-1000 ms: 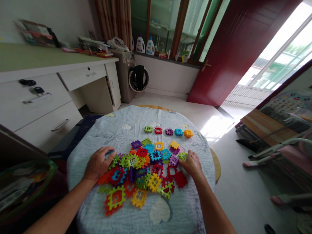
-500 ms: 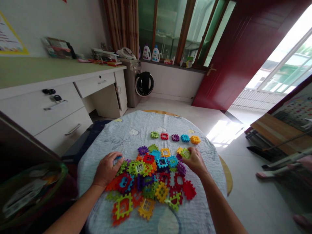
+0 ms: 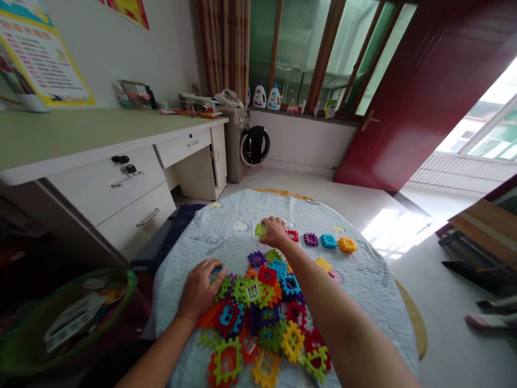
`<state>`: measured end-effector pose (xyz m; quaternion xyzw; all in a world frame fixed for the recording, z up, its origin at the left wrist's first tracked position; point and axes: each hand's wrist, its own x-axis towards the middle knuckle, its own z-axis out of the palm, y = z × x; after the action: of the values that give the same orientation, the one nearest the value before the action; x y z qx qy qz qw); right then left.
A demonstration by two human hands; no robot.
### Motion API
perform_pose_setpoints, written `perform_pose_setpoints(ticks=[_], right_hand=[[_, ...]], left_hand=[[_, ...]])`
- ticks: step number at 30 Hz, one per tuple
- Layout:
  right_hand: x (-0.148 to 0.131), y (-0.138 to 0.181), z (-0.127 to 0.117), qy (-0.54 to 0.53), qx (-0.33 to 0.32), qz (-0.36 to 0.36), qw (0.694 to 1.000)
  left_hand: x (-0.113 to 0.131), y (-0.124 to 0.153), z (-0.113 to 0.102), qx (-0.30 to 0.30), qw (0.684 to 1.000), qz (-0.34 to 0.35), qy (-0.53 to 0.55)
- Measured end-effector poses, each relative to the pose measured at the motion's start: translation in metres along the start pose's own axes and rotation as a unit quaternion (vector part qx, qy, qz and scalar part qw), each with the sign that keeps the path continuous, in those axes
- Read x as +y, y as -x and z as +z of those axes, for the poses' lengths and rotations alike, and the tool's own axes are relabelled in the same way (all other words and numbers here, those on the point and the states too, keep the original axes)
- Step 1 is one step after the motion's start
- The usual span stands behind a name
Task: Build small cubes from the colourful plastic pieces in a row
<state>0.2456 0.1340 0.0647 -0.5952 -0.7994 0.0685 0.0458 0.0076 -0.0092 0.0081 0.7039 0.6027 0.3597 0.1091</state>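
Just above the center of the frame, I have my right hand (image 3: pixel 275 230) clamped in a grip on a green piece (image 3: pixel 260 230), left of a row of colored pieces (image 3: pixel 311 240) on the cloth-covered counter (image 3: pixel 375 302). Left of center, I hold my left hand's (image 3: pixel 201 288) grip closed around a blue piece (image 3: pixel 215 274), beside the jumbled pile (image 3: pixel 267 275) at lower center.

The right hand (image 3: pixel 274 230) covers part of a green toothed piece (image 3: pixel 260 230); whether others lie beneath is unclear. The right forearm (image 3: pixel 335 312) hides some of the colourful pile (image 3: pixel 242 291). The left hand (image 3: pixel 200 289) mostly conceals a blue piece (image 3: pixel 215 274). Print on the wall poster (image 3: pixel 42 59) is blurred.
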Motion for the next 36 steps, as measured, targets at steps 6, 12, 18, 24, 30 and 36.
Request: perform_pose_setpoints(ticks=[6, 12, 18, 24, 30, 36], right_hand=[[-0.004, -0.031, 0.008, 0.023, -0.066, -0.002, 0.998], [-0.002, -0.041, 0.012, 0.035, -0.106, -0.008, 0.994], [-0.009, -0.041, 0.010, 0.029, -0.102, -0.009, 0.994], [0.005, -0.022, -0.009, -0.016, -0.037, 0.005, 0.999], [0.066, 0.061, -0.021, -0.136, 0.116, 0.044, 0.983], [0.145, 0.185, 0.016, -0.150, 0.185, 0.114, 0.964]], left_hand=[[0.001, 0.000, 0.000, 0.000, 1.000, -0.006, -0.005], [0.001, 0.000, 0.001, 0.008, 1.000, -0.008, -0.012], [0.001, 0.001, 0.002, 0.006, 1.000, -0.009, -0.015], [0.002, 0.000, 0.000, 0.001, 1.000, -0.007, -0.009], [0.002, 0.000, 0.001, 0.005, 1.000, -0.002, -0.001], [0.000, -0.001, 0.001, 0.012, 1.000, 0.016, -0.007]])
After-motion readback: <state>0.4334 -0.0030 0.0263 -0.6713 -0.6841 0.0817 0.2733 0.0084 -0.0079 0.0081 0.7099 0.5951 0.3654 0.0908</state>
